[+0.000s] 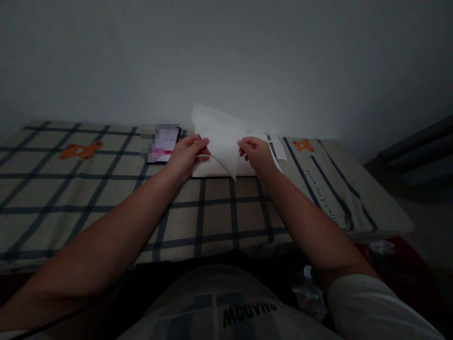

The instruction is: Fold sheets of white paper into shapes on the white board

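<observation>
Both hands pinch a sheet of white paper [221,137], held up above the bed [106,189]: left hand [186,153] at its 9 o'clock edge, right hand [256,153] at 3 o'clock. Phone [163,144] lies at the left hand's 10 o'clock. Risk: thin paper could tear or crease crookedly if the pinches pull unevenly.

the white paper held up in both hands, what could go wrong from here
The white paper is pinched at its edges by the left hand and the right hand, lifted off the sheets below; pulling the hands apart could tear or crease it. The phone lies right beside the left hand, so a sideways move might knock it. The dim light makes edges hard to line up.
</observation>
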The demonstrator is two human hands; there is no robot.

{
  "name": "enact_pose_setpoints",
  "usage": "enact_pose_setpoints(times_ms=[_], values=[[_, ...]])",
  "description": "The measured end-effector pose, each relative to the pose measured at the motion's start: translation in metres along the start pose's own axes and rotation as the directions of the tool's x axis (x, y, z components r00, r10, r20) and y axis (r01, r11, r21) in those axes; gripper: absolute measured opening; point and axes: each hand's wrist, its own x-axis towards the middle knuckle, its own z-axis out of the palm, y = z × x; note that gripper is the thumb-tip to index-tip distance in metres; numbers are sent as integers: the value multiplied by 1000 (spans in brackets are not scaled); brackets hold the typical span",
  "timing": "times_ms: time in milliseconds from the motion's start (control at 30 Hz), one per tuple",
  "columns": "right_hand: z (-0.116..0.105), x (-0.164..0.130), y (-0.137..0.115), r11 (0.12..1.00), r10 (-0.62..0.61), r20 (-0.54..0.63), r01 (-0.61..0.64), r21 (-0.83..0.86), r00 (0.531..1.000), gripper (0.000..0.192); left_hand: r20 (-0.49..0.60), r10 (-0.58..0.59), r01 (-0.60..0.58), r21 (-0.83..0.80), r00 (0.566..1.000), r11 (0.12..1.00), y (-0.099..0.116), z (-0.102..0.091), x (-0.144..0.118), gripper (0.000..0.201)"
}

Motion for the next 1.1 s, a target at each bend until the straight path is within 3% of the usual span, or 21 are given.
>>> enact_pose_setpoints(times_ms=[100,200,400,600,800,1100], values=[[1,-2,-2,999,-13,-31,14,31,999,19,125,-37,29,64,991,998,-2,2,-5,34],[2,-4,-5,998,-28,-49,30,54,998,19,165,-61,44,102,984,994,-6,4,-8,39],[3,-7,-8,990,-67,-29,70,120,997,22,81,-5,-5,116,997,993,-8,3,-7,38],[3,-8,-8,985,-4,72,-8,175,997,26,17,30,-33,172,999,985,-5,4,-9,33],[5,-9,-8,997,19,156,-31,70,988,24,-67,76,-64,165,995,984,-8,2,-4,28],[6,-11,-9,992,-63,85,53,111,994,23,109,-64,64,6,992,998,-5,5,-7,28]])
